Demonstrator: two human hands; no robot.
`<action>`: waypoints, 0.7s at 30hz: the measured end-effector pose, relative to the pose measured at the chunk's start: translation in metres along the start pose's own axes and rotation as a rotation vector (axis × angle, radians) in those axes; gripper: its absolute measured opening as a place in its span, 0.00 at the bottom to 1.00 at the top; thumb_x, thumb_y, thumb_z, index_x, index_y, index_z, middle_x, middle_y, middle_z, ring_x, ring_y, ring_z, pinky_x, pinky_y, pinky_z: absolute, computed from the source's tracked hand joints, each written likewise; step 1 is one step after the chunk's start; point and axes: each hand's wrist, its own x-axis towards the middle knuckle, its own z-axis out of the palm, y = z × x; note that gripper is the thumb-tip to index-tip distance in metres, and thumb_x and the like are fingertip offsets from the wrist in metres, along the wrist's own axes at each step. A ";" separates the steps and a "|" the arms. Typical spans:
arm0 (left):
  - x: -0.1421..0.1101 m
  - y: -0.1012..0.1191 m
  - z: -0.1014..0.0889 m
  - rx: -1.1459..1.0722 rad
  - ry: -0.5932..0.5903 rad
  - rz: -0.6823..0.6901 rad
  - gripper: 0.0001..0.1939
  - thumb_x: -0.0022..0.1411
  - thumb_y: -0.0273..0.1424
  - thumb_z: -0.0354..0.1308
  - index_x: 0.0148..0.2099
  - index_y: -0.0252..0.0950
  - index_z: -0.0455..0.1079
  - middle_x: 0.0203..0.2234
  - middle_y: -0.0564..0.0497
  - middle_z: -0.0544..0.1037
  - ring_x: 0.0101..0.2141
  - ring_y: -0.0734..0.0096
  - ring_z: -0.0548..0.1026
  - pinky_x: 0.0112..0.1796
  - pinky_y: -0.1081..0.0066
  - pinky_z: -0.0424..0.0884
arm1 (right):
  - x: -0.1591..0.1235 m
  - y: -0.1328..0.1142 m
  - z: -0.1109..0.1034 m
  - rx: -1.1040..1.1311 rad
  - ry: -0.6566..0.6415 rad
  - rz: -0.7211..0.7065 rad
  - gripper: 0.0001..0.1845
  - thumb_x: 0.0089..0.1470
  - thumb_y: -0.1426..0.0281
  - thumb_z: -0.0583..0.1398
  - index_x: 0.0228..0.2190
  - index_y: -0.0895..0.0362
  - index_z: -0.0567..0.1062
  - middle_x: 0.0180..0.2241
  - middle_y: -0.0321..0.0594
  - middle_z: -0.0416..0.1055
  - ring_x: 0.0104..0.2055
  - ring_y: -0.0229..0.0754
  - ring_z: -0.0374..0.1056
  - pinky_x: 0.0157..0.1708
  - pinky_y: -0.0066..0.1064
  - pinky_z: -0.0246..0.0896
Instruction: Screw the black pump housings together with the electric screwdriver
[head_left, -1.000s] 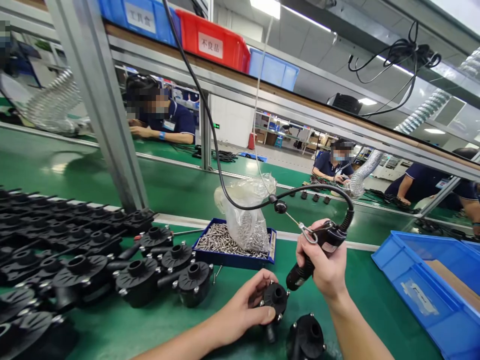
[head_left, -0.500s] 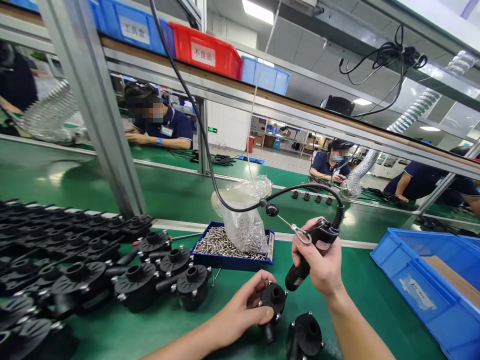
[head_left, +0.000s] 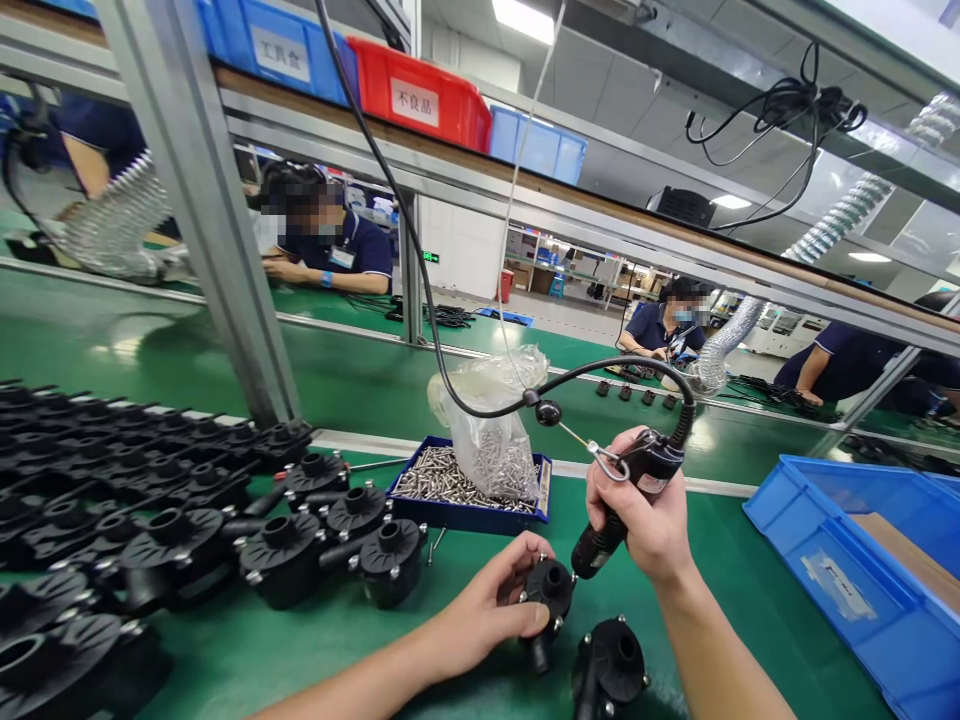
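A: What does your left hand [head_left: 480, 625] have?
B: Your thumb and fingers pinch a round black housing [head_left: 546, 592] just above the green tabletop or on it; I cannot tell which.
A: And your right hand [head_left: 651, 525]?
B: You wrap it around a black power tool [head_left: 600, 540], tilted, its lower end close to the screw at the housing's edge. Whether they touch is unclear.
A: What lies around you?
B: A second housing [head_left: 613, 655] sits near your left hand's piece, toward you. Beyond your hands, a blue tray [head_left: 465, 517] holds loose screws [head_left: 431, 474] and a plastic bag [head_left: 491, 445]. Black parts [head_left: 279, 560] crowd your left; a blue bin [head_left: 814, 590] stands at your right.
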 end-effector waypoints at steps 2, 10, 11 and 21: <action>0.000 0.002 0.001 0.004 0.010 -0.014 0.25 0.54 0.36 0.71 0.50 0.39 0.64 0.37 0.55 0.69 0.34 0.71 0.63 0.36 0.69 0.57 | 0.002 0.003 0.002 0.020 -0.033 0.017 0.20 0.63 0.58 0.71 0.37 0.54 0.67 0.21 0.29 0.67 0.17 0.35 0.61 0.18 0.25 0.56; 0.000 0.008 0.005 -0.019 0.042 -0.018 0.23 0.52 0.32 0.69 0.48 0.38 0.65 0.36 0.56 0.71 0.34 0.71 0.65 0.36 0.69 0.57 | 0.003 0.012 0.010 0.021 0.072 -0.001 0.22 0.59 0.58 0.72 0.34 0.54 0.65 0.18 0.26 0.62 0.14 0.33 0.57 0.15 0.24 0.52; 0.000 0.007 0.005 -0.023 0.041 -0.014 0.23 0.52 0.32 0.69 0.48 0.38 0.65 0.35 0.56 0.70 0.34 0.71 0.64 0.36 0.69 0.57 | 0.002 0.012 0.011 0.026 0.073 0.003 0.22 0.59 0.58 0.72 0.34 0.53 0.65 0.18 0.26 0.62 0.14 0.33 0.57 0.15 0.24 0.52; 0.002 -0.002 -0.001 -0.049 0.034 -0.015 0.24 0.52 0.32 0.72 0.48 0.38 0.66 0.35 0.56 0.70 0.33 0.72 0.64 0.35 0.70 0.57 | 0.001 0.017 0.004 0.092 0.078 0.053 0.22 0.58 0.58 0.71 0.35 0.53 0.65 0.18 0.25 0.62 0.14 0.33 0.55 0.15 0.23 0.52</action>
